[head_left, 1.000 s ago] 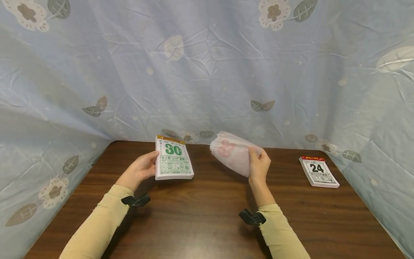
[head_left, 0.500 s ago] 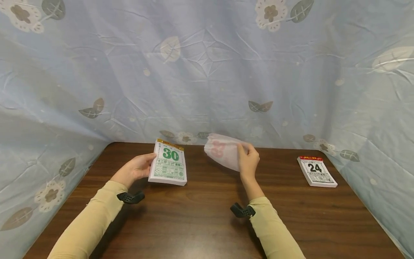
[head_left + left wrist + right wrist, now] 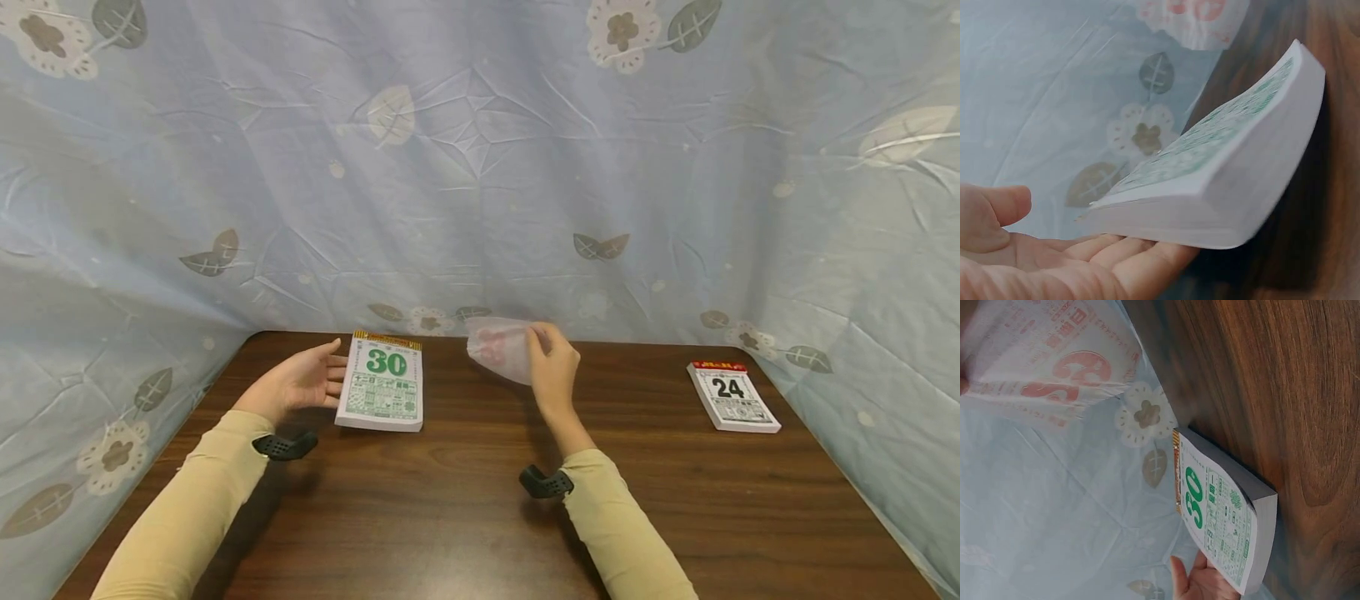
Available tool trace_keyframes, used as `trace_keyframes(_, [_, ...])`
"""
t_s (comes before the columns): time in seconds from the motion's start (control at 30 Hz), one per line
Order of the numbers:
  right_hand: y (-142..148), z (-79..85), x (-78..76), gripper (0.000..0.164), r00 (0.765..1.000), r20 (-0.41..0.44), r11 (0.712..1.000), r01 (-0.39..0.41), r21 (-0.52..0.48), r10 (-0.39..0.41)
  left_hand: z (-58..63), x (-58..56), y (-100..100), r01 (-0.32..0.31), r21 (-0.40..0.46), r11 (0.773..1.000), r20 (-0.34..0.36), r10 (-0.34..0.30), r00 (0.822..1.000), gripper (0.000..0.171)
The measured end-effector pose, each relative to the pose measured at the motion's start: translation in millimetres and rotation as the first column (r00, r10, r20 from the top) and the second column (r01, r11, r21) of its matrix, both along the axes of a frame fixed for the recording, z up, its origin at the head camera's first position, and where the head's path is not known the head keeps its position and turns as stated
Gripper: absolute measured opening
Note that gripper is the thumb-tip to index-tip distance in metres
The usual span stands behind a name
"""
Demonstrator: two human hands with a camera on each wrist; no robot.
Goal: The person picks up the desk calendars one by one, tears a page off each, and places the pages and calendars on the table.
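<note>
A thick tear-off calendar (image 3: pixel 384 385) with a green 30 lies tilted over the table's left half. My left hand (image 3: pixel 303 383) has its thumb lifted off the pad, and its extended fingers (image 3: pixel 1147 265) reach beneath the pad's edge. In the left wrist view, the calendar (image 3: pixel 1210 187) shows its thick white page edges. To the right, my right hand (image 3: pixel 553 367) pinches a thin torn calendar sheet (image 3: pixel 498 346) with a red number showing through. The right wrist view shows this sheet (image 3: pixel 1079 356) with a ragged edge; that hand is mostly out of that frame.
A smaller calendar (image 3: pixel 733 398) with a red top band and a black 24 lies at the table's right. The dark wood table (image 3: pixel 420 517) meets a pale blue floral curtain (image 3: pixel 465 208) at the back and sides.
My left thumb has come off the calendar's edge, and the pad has lowered and moved slightly left. My right hand has moved left with the torn sheet.
</note>
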State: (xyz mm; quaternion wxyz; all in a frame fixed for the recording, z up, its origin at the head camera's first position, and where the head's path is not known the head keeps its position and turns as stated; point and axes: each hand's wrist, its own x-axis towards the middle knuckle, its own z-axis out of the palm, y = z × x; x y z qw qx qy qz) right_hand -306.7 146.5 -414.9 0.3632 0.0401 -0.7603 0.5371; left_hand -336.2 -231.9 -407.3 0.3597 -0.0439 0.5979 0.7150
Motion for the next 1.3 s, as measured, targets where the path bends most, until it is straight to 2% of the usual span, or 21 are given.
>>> trace_keyframes(0.1, [-5,-1.1,-2.3,0.011,0.999,-0.040,0.999,0.003,0.045,-0.002,1.2,-1.7,-6,-0.006,-0.021,1.000,-0.004,0.006,1.000,0.081])
trace_keyframes(0.2, [-12,-1.7,-4.0,0.010,0.995,-0.102,0.988,0.021,0.156,-0.005,1.6,-2.2,-11,-0.028,-0.036,0.999,-0.003,0.028,1.000,0.081])
trace_keyframes(0.3, [-20,-3.3,-3.3,0.008,0.986,-0.164,0.945,0.052,0.323,0.002,0.5,-1.6,-15,-0.055,-0.033,0.998,-0.004,0.055,0.998,0.081])
trace_keyframes(0.43, [-31,-6.6,2.4,0.009,0.984,-0.175,0.834,0.075,0.547,0.026,-1.2,0.4,-17,-0.088,-0.004,0.996,-0.007,0.088,0.996,0.082])
trace_keyframes(0.57, [-41,-11.3,12.0,0.006,0.988,-0.141,0.710,0.057,0.702,0.061,-3.4,3.0,-19,-0.093,0.008,0.996,-0.015,0.093,0.996,0.081])
trace_keyframes(0.77, [-51,-17.4,28.2,0.009,0.994,-0.047,0.545,-0.015,0.838,0.100,-6.7,5.3,-21,-0.075,0.017,0.997,-0.029,0.075,0.997,0.076])
trace_keyframes(0.93, [-60,-21.3,39.6,0.011,0.996,0.007,0.440,-0.044,0.897,0.085,-7.4,6.1,-23,-0.069,0.012,0.998,-0.036,0.070,0.997,0.077])
trace_keyframes(1.03, [-65,-23.9,44.4,0.007,0.995,0.064,0.409,-0.087,0.908,0.070,-7.2,6.0,-23,-0.077,0.005,0.997,-0.042,0.077,0.996,0.078])
trace_keyframes(1.13, [-70,-27.4,47.5,0.004,0.989,0.140,0.395,-0.148,0.907,0.049,-7.1,6.0,-23,-0.082,-0.001,0.997,-0.048,0.082,0.995,0.078])
trace_keyframes(1.2, [-72,-29.6,48.8,0.006,0.976,0.212,0.392,-0.210,0.896,0.038,-7.6,5.8,-24,-0.085,0.006,0.996,-0.045,0.085,0.995,0.078])
trace_keyframes(1.3, [-73,-31.1,50.8,0.010,0.942,0.334,0.391,-0.315,0.865,0.022,-8.0,6.3,-23,-0.082,0.020,0.996,-0.039,0.082,0.996,0.079])
